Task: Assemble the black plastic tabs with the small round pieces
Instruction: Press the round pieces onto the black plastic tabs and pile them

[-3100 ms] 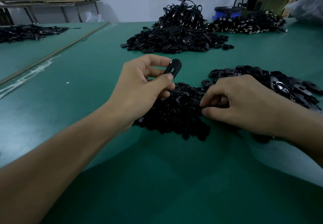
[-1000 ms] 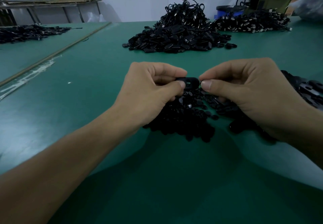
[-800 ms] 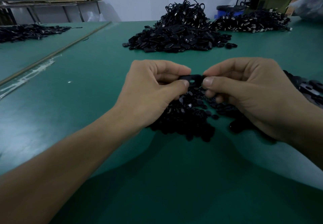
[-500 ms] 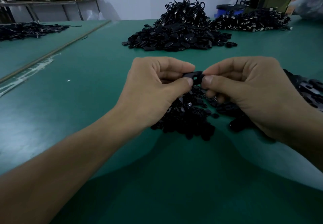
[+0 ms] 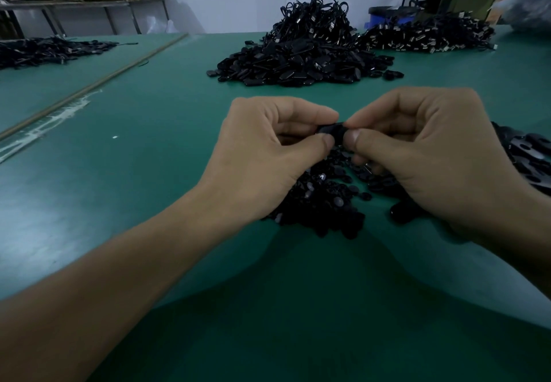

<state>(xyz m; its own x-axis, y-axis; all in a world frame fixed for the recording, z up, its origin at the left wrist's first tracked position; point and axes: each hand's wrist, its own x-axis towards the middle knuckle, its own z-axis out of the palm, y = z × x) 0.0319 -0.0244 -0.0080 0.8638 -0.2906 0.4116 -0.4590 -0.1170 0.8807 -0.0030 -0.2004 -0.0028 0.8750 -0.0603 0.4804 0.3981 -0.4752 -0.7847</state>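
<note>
- Well, over on the left, the left hand (image 5: 262, 154) is curling its fingers (image 5: 301, 111) round one end of a black tab (image 5: 333, 130). It is pinching it between forefinger above and thumb below, and holding it up clear of the desk (image 5: 134, 149).
- Between the two hands the tab is showing only as a short dark sliver. I cannot tell whether a round piece is sitting on it, since the fingertips are covering that spot.
- Just below, the heap of small round pieces (image 5: 322, 205) is lying on the desk under both hands, within easy reach.
- To the right, the right hand (image 5: 426, 160) is pinching the tab's other end, thumb and forefinger closed on it.
- To my eye the person is pressing a round piece home. The left hand should be bracing the tab level while the right thumb is pushing square rather than slanted, and the person should be feeling for it to seat before easing off.
- Farthest right, a pile of loose tabs (image 5: 527, 154) is lying just beside the right wrist.
</note>
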